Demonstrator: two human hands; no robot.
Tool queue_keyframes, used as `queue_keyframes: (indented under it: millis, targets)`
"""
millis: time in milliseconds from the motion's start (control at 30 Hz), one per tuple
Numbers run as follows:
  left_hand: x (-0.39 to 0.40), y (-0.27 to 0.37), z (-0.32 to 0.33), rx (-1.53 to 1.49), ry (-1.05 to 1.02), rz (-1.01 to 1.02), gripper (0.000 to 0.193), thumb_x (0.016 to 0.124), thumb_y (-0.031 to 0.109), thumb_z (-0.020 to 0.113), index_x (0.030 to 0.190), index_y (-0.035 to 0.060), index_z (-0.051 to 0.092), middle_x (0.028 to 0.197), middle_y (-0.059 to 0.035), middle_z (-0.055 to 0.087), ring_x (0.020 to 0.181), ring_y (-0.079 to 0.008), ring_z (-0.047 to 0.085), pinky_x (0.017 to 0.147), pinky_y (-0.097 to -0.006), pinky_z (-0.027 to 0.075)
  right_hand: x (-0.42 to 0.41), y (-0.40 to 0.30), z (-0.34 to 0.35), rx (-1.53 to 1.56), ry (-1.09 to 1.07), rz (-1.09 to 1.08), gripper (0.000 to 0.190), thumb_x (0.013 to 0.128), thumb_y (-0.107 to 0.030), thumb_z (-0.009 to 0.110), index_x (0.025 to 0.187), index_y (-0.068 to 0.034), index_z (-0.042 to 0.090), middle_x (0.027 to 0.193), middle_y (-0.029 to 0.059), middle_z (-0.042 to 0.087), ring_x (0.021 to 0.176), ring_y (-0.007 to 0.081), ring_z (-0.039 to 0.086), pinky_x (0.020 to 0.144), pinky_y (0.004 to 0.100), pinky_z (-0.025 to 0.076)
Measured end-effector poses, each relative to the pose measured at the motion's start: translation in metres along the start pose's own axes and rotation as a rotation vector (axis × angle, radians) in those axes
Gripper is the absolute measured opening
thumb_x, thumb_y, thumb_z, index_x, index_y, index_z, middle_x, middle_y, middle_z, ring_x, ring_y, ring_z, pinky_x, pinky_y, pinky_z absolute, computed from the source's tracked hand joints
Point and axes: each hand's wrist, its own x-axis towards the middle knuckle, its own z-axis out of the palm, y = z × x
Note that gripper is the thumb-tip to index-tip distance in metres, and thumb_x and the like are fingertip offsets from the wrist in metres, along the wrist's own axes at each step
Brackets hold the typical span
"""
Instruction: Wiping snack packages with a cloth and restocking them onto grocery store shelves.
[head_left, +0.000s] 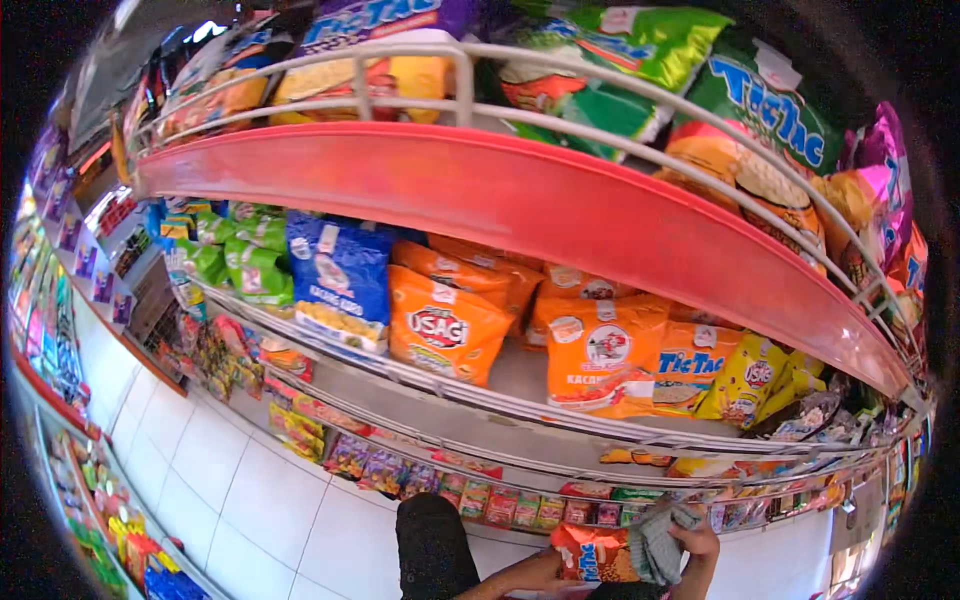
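Observation:
Low in the view, my left hand (541, 571) grips the left end of an orange and red Tic Tac snack bag (592, 553). My right hand (697, 538) holds a bunched grey-green cloth (661, 546) against the bag's right end. The bag lies on its side, above my dark-clothed lap. Before me, a wire-edged shelf holds a blue snack bag (339, 281), an orange Usagi bag (446, 326), another orange bag (606, 356), an orange Tic Tac bag (694, 367) and yellow bags (746, 379).
A red shelf-edge strip (480, 176) with a white wire rail (525, 56) crosses above, with large snack bags behind it. Lower shelves hold many small packets (502, 506). My dark-clothed knee (433, 544) is close to them. White floor tiles (225, 480) and another stocked shelf (97, 487) lie left.

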Motion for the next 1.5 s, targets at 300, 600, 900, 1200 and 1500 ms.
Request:
queue_keyframes:
  millis: [300, 600, 900, 1200, 1500]
  targets:
    - [0.004, 0.039, -0.030, -0.081, 0.276, 0.102, 0.045, 0.072, 0.035, 0.068, 0.102, 0.0030, 0.056, 0.093, -0.0133, 0.061, 0.090, -0.0226, 0.057, 0.082, -0.0336, 0.043, -0.001, -0.042, 0.025, -0.220, 0.291, -0.161, 0.046, 0.075, -0.016, 0.064, 0.115, 0.000, 0.047, 0.110, 0.0096, 0.053, 0.100, 0.0206, 0.050, 0.086, 0.0327, 0.039]
    - [-0.001, -0.007, -0.014, -0.988, 0.669, -0.218, 0.055, 0.074, 0.010, 0.066, 0.120, 0.0040, 0.038, 0.103, -0.0033, 0.054, 0.095, -0.0132, 0.051, 0.081, -0.0312, 0.044, -0.004, -0.075, 0.075, -0.309, 0.115, -0.095, 0.053, 0.081, -0.026, 0.059, 0.126, -0.004, 0.040, 0.121, 0.0092, 0.048, 0.112, 0.0168, 0.041, 0.095, 0.0295, 0.031]
    - [0.011, -0.009, -0.028, -1.646, 0.749, -0.135, 0.031, 0.081, 0.035, 0.054, 0.099, 0.0094, 0.053, 0.082, -0.0044, 0.058, 0.074, -0.0191, 0.057, 0.066, -0.0344, 0.048, -0.002, -0.009, 0.117, 0.080, 0.237, -0.225, 0.043, 0.084, -0.019, 0.057, 0.120, -0.001, 0.042, 0.110, 0.0045, 0.051, 0.101, 0.0142, 0.046, 0.089, 0.0287, 0.036]
    - [0.009, 0.054, -0.034, -1.486, 0.620, -0.158, 0.039, 0.080, 0.022, 0.058, 0.115, 0.0082, 0.046, 0.109, -0.0052, 0.054, 0.100, -0.0202, 0.052, 0.086, -0.0372, 0.043, -0.048, -0.015, 0.123, 0.235, 0.301, -0.111, 0.036, 0.084, -0.021, 0.056, 0.113, 0.000, 0.049, 0.103, 0.0046, 0.056, 0.097, 0.0152, 0.049, 0.086, 0.0278, 0.038]
    - [0.002, 0.054, -0.027, -1.326, 0.652, -0.135, 0.041, 0.080, 0.018, 0.060, 0.117, 0.0085, 0.045, 0.110, -0.0056, 0.054, 0.101, -0.0207, 0.053, 0.081, -0.0392, 0.048, -0.071, -0.012, 0.100, -0.047, 0.428, -0.210, 0.033, 0.083, -0.018, 0.056, 0.111, 0.000, 0.051, 0.104, 0.0071, 0.055, 0.096, 0.0164, 0.049, 0.085, 0.0290, 0.038]
